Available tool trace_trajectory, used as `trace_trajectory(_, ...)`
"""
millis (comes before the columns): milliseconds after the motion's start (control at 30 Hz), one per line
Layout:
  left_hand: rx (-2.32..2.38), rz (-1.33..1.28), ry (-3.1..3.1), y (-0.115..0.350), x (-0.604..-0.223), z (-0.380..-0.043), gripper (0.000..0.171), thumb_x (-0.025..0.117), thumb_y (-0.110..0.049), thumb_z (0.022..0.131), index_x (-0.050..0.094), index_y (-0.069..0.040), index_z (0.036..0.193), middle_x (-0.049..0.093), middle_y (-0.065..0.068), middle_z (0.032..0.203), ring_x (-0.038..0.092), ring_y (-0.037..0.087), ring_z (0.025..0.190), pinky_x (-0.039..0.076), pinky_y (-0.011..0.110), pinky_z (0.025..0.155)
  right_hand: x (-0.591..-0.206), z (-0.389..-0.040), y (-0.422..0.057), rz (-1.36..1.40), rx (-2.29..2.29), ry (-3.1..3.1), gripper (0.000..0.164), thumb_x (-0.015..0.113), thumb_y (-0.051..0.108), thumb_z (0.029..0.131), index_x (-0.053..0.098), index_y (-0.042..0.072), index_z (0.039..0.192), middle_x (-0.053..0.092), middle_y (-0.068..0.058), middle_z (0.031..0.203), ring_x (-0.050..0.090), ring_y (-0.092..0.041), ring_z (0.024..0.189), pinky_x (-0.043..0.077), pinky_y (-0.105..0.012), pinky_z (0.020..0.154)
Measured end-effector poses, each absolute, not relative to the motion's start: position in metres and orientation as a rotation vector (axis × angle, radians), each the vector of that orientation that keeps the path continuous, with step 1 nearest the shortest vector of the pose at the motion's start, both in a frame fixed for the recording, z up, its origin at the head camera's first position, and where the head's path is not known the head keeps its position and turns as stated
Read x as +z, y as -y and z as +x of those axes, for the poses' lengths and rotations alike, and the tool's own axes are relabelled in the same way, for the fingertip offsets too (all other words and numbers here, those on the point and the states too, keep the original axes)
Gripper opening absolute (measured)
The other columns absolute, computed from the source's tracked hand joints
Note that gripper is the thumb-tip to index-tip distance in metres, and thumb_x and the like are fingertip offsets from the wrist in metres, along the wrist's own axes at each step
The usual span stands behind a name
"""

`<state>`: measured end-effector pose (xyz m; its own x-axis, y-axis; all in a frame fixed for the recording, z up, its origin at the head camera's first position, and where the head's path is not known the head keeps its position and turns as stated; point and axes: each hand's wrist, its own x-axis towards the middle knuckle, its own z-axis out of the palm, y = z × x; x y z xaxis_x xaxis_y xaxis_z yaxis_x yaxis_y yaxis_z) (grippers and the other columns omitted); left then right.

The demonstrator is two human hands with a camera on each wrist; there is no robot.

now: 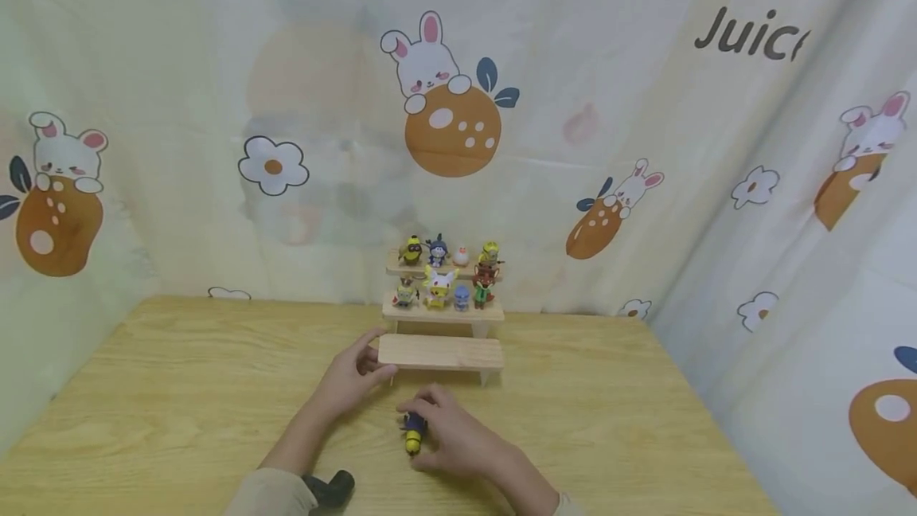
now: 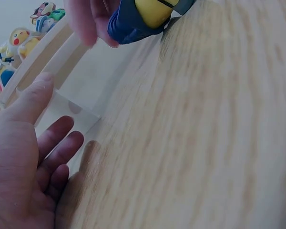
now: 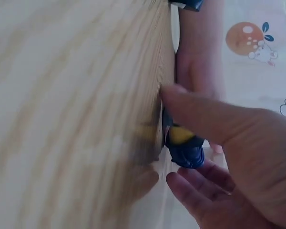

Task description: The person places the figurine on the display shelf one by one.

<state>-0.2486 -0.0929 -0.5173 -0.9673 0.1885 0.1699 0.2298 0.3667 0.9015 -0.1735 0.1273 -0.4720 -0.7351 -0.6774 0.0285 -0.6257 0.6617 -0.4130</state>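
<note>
A yellow-and-blue Minion figure (image 1: 413, 438) lies on the table with its yellow head toward me. My right hand (image 1: 458, 436) curls over it from the right, holding it between thumb and fingers. In the right wrist view the thumb hides part of the figure (image 3: 182, 136). My left hand (image 1: 351, 377) grips the left end of the lowest wooden shelf (image 1: 440, 351), its thumb against the front edge. The left wrist view shows the other fingers (image 2: 62, 143) loosely bent beside the shelf's pale leg.
Behind, two higher tiers hold several small figures; a fox figure (image 1: 485, 287) stands on the middle tier (image 1: 401, 313), a white round figure (image 1: 462, 256) on the top one. A black object (image 1: 331, 489) is by the left sleeve. A printed curtain (image 1: 344, 62) hangs behind the table (image 1: 179, 388).
</note>
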Motion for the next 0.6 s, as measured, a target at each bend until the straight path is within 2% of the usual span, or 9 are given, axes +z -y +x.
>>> trace_trajectory(200, -1.693, -0.393, 2.564, 0.093, -0.515, -0.248, 0.068, 0.074, -0.034, 0.082, 0.044, -0.017, 0.141, 0.068, 0.004, 0.096, 0.062, 0.012, 0.086, 0.050, 0.030, 0.079, -0.477, -0.178, -0.127, -1.084, -0.668, -2.782, 0.029, 0.073, 0.026, 0.083, 0.066, 0.020, 0.111, 0.054, 0.008, 0.116, 0.053, -0.004, 0.104, 0.048, -0.022, 0.090)
trace_trajectory(367, -1.694, -0.398, 2.566, 0.093, -0.515, -0.249, 0.069, 0.074, -0.035, 0.082, 0.043, -0.017, 0.141, 0.067, 0.004, 0.096, 0.062, 0.012, 0.085, 0.050, 0.030, 0.078, -0.476, -0.183, -0.131, -0.940, -0.789, -2.784, 0.031, 0.068, 0.029, 0.086, 0.066, 0.019, 0.115, 0.053, 0.003, 0.121, 0.056, -0.010, 0.108, 0.049, -0.027, 0.092)
trace_trajectory(467, -1.695, -0.402, 2.559, 0.093, -0.516, -0.249, 0.069, 0.074, -0.035, 0.082, 0.044, -0.017, 0.141, 0.067, 0.004, 0.096, 0.062, 0.012, 0.084, 0.050, 0.029, 0.078, -0.476, -0.185, -0.133, -0.932, -0.817, -2.792, 0.034, 0.065, 0.029, 0.089, 0.064, 0.016, 0.120, 0.056, 0.003, 0.116, 0.057, -0.011, 0.105, 0.049, -0.027, 0.091)
trace_trajectory(600, -1.698, -0.409, 2.553, 0.094, -0.517, -0.250, 0.069, 0.074, -0.034, 0.082, 0.043, -0.017, 0.141, 0.068, 0.005, 0.096, 0.062, 0.012, 0.084, 0.050, 0.029, 0.077, -0.476, -0.188, -0.134, -0.953, -0.847, -2.767, 0.030, 0.058, 0.026, 0.094, 0.062, 0.015, 0.122, 0.061, 0.007, 0.110, 0.058, -0.007, 0.101, 0.049, -0.025, 0.089)
